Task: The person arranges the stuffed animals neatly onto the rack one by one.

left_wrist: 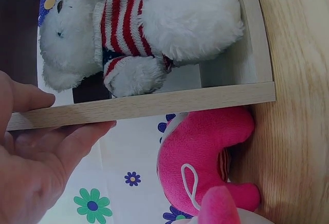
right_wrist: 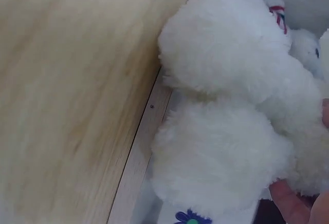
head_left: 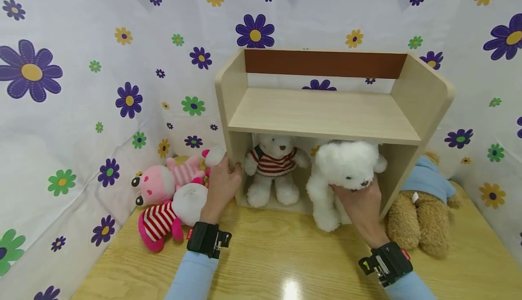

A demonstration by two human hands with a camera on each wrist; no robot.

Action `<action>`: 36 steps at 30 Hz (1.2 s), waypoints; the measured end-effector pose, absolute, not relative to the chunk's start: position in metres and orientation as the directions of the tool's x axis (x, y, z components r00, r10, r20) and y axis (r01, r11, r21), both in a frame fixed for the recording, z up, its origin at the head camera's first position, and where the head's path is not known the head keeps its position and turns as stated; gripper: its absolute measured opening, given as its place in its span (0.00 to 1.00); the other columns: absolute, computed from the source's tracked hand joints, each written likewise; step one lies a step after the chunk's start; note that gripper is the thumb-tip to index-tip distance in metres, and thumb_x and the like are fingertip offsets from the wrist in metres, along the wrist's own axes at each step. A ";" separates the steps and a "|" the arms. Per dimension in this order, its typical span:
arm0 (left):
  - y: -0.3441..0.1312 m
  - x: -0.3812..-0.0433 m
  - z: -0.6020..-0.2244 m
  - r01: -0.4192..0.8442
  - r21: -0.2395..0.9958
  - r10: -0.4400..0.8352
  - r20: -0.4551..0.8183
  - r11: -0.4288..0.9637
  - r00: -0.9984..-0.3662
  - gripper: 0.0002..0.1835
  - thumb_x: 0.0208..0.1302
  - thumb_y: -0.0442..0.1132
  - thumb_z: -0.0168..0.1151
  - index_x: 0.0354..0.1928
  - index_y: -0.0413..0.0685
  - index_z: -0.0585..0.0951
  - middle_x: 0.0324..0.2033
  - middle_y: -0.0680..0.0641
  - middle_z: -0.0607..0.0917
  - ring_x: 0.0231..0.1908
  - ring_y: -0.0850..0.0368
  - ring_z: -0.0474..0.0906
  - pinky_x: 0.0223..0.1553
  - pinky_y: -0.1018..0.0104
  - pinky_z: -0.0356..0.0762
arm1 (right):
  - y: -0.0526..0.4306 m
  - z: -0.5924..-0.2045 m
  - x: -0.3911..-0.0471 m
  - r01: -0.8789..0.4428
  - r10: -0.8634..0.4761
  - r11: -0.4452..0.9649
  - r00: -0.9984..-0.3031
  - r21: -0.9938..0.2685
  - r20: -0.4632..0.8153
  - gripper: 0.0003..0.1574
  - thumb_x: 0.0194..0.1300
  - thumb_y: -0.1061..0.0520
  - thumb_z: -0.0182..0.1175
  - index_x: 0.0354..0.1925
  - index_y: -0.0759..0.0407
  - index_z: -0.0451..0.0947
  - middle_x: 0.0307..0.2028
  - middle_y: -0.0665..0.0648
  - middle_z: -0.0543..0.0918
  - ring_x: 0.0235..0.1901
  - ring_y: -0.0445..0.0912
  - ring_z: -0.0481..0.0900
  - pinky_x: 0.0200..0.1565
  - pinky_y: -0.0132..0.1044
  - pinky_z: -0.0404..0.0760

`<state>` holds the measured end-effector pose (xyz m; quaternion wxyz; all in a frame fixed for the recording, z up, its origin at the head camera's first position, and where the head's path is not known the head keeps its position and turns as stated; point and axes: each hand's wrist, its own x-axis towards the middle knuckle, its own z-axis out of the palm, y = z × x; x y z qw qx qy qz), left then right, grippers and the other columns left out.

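Observation:
A small wooden shelf unit (head_left: 322, 114) stands on the table. My left hand (head_left: 223, 186) grips its left side panel (left_wrist: 195, 101), the thumb on the inner face and the fingers outside. My right hand (head_left: 360, 205) holds a fluffy white plush animal (head_left: 346, 164) from below the head, at the right half of the lower compartment. Its furry legs (right_wrist: 221, 157) overlap the shelf's bottom edge in the right wrist view. Beside it, inside the same compartment, a white teddy bear (head_left: 275, 164) in a red-and-white striped sweater sits upright against the left side.
Left of the shelf lie a pink plush toy (head_left: 155, 184) and a magenta-and-white one with stripes (head_left: 157, 223). A brown teddy bear (head_left: 420, 220) in a blue top leans at the right. Flower-patterned cloth (head_left: 102, 146) hangs behind the table (head_left: 281, 254).

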<state>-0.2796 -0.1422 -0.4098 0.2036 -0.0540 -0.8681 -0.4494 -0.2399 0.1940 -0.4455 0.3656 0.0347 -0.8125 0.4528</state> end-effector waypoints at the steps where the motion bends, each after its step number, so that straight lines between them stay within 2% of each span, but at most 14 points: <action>1: -0.142 -0.279 -0.410 0.275 0.760 -0.088 0.399 0.588 -0.913 0.20 0.72 0.41 0.55 0.61 0.38 0.76 0.51 0.31 0.87 0.46 0.36 0.87 0.48 0.40 0.85 | 0.194 -0.446 -0.243 -0.356 0.291 0.608 -0.732 -0.710 0.616 0.50 0.46 0.56 0.83 0.64 0.63 0.71 0.54 0.61 0.81 0.54 0.47 0.80 0.54 0.40 0.79; 4: -0.143 -0.279 -0.411 0.278 0.760 -0.083 0.398 0.588 -0.914 0.21 0.72 0.41 0.55 0.61 0.38 0.76 0.52 0.31 0.86 0.47 0.35 0.87 0.49 0.39 0.84 | 0.194 -0.446 -0.255 -0.314 0.301 0.638 -0.739 -0.703 0.603 0.51 0.46 0.54 0.83 0.65 0.66 0.71 0.56 0.68 0.80 0.56 0.59 0.81 0.54 0.57 0.79; 6: -0.143 -0.279 -0.411 0.279 0.759 -0.083 0.400 0.588 -0.913 0.21 0.72 0.41 0.55 0.62 0.38 0.76 0.53 0.31 0.86 0.49 0.35 0.86 0.50 0.39 0.84 | 0.194 -0.447 -0.264 -0.296 0.301 0.651 -0.744 -0.699 0.596 0.52 0.47 0.54 0.83 0.65 0.66 0.71 0.57 0.71 0.79 0.56 0.63 0.81 0.54 0.61 0.79; 16: -0.146 -0.279 -0.412 0.290 0.753 -0.079 0.412 0.590 -0.908 0.20 0.72 0.39 0.56 0.62 0.38 0.76 0.52 0.30 0.86 0.48 0.35 0.87 0.49 0.39 0.84 | 0.184 -0.447 -0.291 -0.123 0.373 0.623 -0.821 -0.773 0.432 0.55 0.55 0.48 0.78 0.71 0.70 0.64 0.63 0.76 0.71 0.62 0.68 0.73 0.61 0.62 0.75; 21: -0.144 -0.279 -0.413 0.299 0.748 -0.079 0.423 0.592 -0.902 0.21 0.72 0.39 0.56 0.62 0.36 0.76 0.52 0.31 0.87 0.47 0.35 0.87 0.49 0.39 0.84 | 0.184 -0.448 -0.300 -0.085 0.390 0.615 -0.832 -0.784 0.395 0.54 0.58 0.46 0.76 0.67 0.78 0.65 0.65 0.78 0.67 0.62 0.70 0.72 0.62 0.63 0.75; 24: -0.143 -0.279 -0.412 0.304 0.735 -0.075 0.434 0.606 -0.898 0.20 0.72 0.39 0.55 0.61 0.35 0.76 0.49 0.31 0.87 0.43 0.36 0.87 0.46 0.40 0.85 | 0.185 -0.449 -0.303 -0.080 0.398 0.610 -0.830 -0.788 0.392 0.55 0.58 0.45 0.76 0.66 0.81 0.65 0.65 0.79 0.67 0.62 0.72 0.72 0.60 0.65 0.76; 28: -0.143 -0.279 -0.411 0.302 0.721 -0.074 0.439 0.624 -0.896 0.20 0.72 0.39 0.55 0.61 0.36 0.76 0.45 0.31 0.88 0.38 0.38 0.87 0.42 0.42 0.85 | 0.186 -0.452 -0.306 -0.092 0.396 0.602 -0.828 -0.794 0.396 0.54 0.59 0.45 0.75 0.69 0.76 0.65 0.63 0.79 0.69 0.60 0.72 0.74 0.57 0.64 0.77; 33: -0.144 -0.278 -0.411 0.296 0.727 -0.074 0.429 0.619 -0.900 0.19 0.72 0.39 0.55 0.61 0.38 0.76 0.46 0.31 0.88 0.41 0.38 0.87 0.44 0.42 0.85 | 0.186 -0.455 -0.309 -0.068 0.393 0.606 -0.840 -0.792 0.373 0.53 0.62 0.42 0.73 0.71 0.70 0.64 0.50 0.80 0.81 0.43 0.67 0.85 0.44 0.60 0.84; 36: -0.144 -0.278 -0.412 0.296 0.730 -0.072 0.426 0.616 -0.902 0.20 0.72 0.39 0.55 0.62 0.39 0.75 0.49 0.31 0.87 0.44 0.37 0.87 0.47 0.41 0.85 | 0.185 -0.457 -0.310 -0.047 0.392 0.593 -0.855 -0.804 0.339 0.55 0.63 0.41 0.71 0.72 0.70 0.60 0.51 0.81 0.80 0.45 0.69 0.84 0.46 0.61 0.83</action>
